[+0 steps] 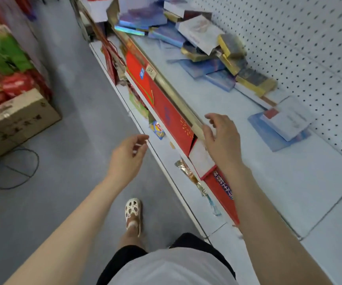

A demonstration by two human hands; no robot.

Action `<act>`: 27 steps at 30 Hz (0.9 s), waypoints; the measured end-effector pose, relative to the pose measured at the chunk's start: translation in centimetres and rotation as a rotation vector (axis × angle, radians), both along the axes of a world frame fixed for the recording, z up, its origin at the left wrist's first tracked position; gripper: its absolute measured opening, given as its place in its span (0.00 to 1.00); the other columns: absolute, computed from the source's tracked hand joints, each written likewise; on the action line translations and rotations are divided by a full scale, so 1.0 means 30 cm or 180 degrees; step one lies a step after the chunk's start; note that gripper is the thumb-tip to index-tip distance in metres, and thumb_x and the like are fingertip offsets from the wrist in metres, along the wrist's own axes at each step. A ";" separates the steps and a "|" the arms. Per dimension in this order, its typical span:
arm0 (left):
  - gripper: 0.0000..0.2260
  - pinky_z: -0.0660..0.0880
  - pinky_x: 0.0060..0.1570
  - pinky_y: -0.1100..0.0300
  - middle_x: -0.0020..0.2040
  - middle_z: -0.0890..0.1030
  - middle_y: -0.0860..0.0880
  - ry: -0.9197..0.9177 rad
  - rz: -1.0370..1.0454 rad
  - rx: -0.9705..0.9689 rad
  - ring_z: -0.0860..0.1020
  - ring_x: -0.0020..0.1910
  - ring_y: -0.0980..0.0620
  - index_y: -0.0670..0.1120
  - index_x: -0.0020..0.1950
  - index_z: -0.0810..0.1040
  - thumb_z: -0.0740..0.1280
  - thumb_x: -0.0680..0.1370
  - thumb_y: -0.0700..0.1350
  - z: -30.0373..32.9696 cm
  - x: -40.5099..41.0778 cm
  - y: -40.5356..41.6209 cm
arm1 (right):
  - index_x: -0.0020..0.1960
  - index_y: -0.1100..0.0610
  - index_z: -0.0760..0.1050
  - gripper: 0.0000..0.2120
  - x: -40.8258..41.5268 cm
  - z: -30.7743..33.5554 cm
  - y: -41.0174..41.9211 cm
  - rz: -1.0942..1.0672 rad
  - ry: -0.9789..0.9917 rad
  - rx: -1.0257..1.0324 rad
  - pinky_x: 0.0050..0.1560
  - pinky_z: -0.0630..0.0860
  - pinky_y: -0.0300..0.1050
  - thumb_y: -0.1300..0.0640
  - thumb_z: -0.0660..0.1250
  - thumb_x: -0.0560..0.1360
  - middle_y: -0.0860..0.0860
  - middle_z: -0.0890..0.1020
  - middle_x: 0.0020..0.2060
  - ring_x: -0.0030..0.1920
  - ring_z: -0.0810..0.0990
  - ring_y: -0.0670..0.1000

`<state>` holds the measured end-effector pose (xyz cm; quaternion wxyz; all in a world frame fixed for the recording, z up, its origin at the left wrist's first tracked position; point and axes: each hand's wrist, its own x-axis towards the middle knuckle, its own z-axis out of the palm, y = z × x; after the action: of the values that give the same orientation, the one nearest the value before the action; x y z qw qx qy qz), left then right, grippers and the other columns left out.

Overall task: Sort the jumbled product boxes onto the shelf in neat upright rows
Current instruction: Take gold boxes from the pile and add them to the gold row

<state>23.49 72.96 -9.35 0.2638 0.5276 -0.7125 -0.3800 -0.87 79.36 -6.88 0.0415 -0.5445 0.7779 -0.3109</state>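
The right hand (221,138) hangs over the shelf's (238,161) front rail at frame centre, fingers spread and loosely bent, holding nothing. The left hand (128,156) hovers over the aisle floor lower left of it, fingers relaxed and slightly curled, also holding nothing. The boxes (196,40) lie well apart from both hands, heaped in the upper middle of the frame against the pegboard (309,48); two flat ones (283,124) lie stacked at right centre, nearer the right hand. Red cartons (166,108) hang along the rail below it. A cardboard case (20,118) sits at left. The boxes are blue, gold and white, tipped and overlapping, none upright.
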 end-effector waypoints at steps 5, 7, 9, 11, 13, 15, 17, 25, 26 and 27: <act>0.10 0.69 0.42 0.76 0.52 0.79 0.57 0.0007 -0.0647 -0.0132 0.76 0.44 0.67 0.52 0.59 0.78 0.64 0.80 0.42 0.047 -0.120 -0.428 | 0.65 0.57 0.74 0.14 -0.155 0.052 -0.289 -0.0660 0.0089 -0.0101 0.57 0.70 0.47 0.55 0.62 0.81 0.55 0.79 0.57 0.58 0.76 0.56; 0.11 0.73 0.48 0.67 0.52 0.79 0.56 -0.0015 -0.0912 -0.0244 0.77 0.46 0.61 0.51 0.60 0.78 0.64 0.80 0.42 0.080 -0.180 -0.580 | 0.66 0.57 0.73 0.15 -0.224 0.061 -0.383 -0.0937 0.0094 -0.0081 0.57 0.71 0.50 0.56 0.63 0.80 0.57 0.78 0.58 0.58 0.76 0.57; 0.11 0.74 0.52 0.60 0.52 0.79 0.57 -0.0108 -0.1161 -0.0359 0.78 0.49 0.57 0.52 0.61 0.78 0.64 0.80 0.43 0.119 -0.253 -0.715 | 0.67 0.57 0.72 0.16 -0.298 0.056 -0.457 -0.1222 0.0006 0.0019 0.58 0.72 0.52 0.56 0.63 0.80 0.57 0.77 0.60 0.60 0.76 0.58; 0.12 0.74 0.53 0.59 0.53 0.79 0.55 -0.0216 -0.1419 -0.0468 0.78 0.50 0.55 0.53 0.62 0.78 0.63 0.80 0.45 0.156 -0.336 -0.823 | 0.70 0.59 0.69 0.19 -0.381 0.042 -0.502 -0.1533 -0.0066 0.0287 0.58 0.72 0.53 0.56 0.62 0.80 0.59 0.76 0.63 0.62 0.74 0.60; 0.12 0.74 0.54 0.58 0.55 0.79 0.53 -0.0297 -0.1668 -0.0623 0.78 0.51 0.55 0.52 0.63 0.78 0.63 0.80 0.45 0.188 -0.432 -0.914 | 0.73 0.61 0.65 0.22 -0.480 0.023 -0.525 -0.1842 -0.0060 0.0678 0.60 0.71 0.55 0.57 0.62 0.81 0.62 0.74 0.65 0.64 0.73 0.63; 0.13 0.74 0.57 0.56 0.58 0.79 0.50 -0.0386 -0.1912 -0.0829 0.78 0.53 0.52 0.49 0.64 0.77 0.63 0.80 0.45 0.213 -0.542 -0.991 | 0.74 0.62 0.63 0.24 -0.586 -0.003 -0.545 -0.2049 -0.0037 0.0968 0.60 0.70 0.55 0.57 0.62 0.80 0.64 0.73 0.66 0.64 0.72 0.65; 0.13 0.72 0.58 0.56 0.60 0.78 0.47 -0.0502 -0.2109 -0.1051 0.77 0.57 0.49 0.47 0.65 0.77 0.63 0.80 0.44 0.226 -0.650 -1.049 | 0.72 0.63 0.65 0.23 -0.681 -0.033 -0.573 -0.2130 -0.0078 0.1177 0.58 0.71 0.55 0.59 0.62 0.79 0.65 0.74 0.64 0.62 0.73 0.66; 0.17 0.67 0.62 0.55 0.68 0.73 0.44 -0.0632 -0.2618 -0.1566 0.71 0.65 0.43 0.46 0.68 0.74 0.63 0.79 0.42 0.204 -1.041 -1.173 | 0.76 0.58 0.62 0.23 -0.745 -0.154 -0.614 -0.2051 0.0251 0.1777 0.74 0.58 0.58 0.50 0.54 0.83 0.59 0.64 0.74 0.76 0.58 0.62; 0.17 0.66 0.63 0.54 0.69 0.72 0.43 -0.0627 -0.2646 -0.1664 0.70 0.66 0.42 0.45 0.69 0.74 0.63 0.79 0.42 0.198 -1.083 -1.183 | 0.71 0.60 0.68 0.20 -0.725 -0.157 -0.605 -0.2036 0.0351 0.1454 0.73 0.59 0.58 0.52 0.57 0.83 0.60 0.70 0.70 0.73 0.64 0.63; 0.18 0.65 0.64 0.52 0.70 0.71 0.41 -0.0644 -0.2654 -0.1752 0.69 0.67 0.40 0.43 0.70 0.73 0.63 0.80 0.43 0.193 -1.124 -1.192 | 0.65 0.63 0.73 0.15 -0.702 -0.160 -0.594 -0.2010 0.0486 0.1066 0.71 0.62 0.59 0.56 0.60 0.82 0.62 0.75 0.63 0.67 0.69 0.64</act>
<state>-10.23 37.19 -3.57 0.1486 0.1436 -0.9581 -0.1981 -21.93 61.53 -11.69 -0.0262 -0.2847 0.9487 -0.1351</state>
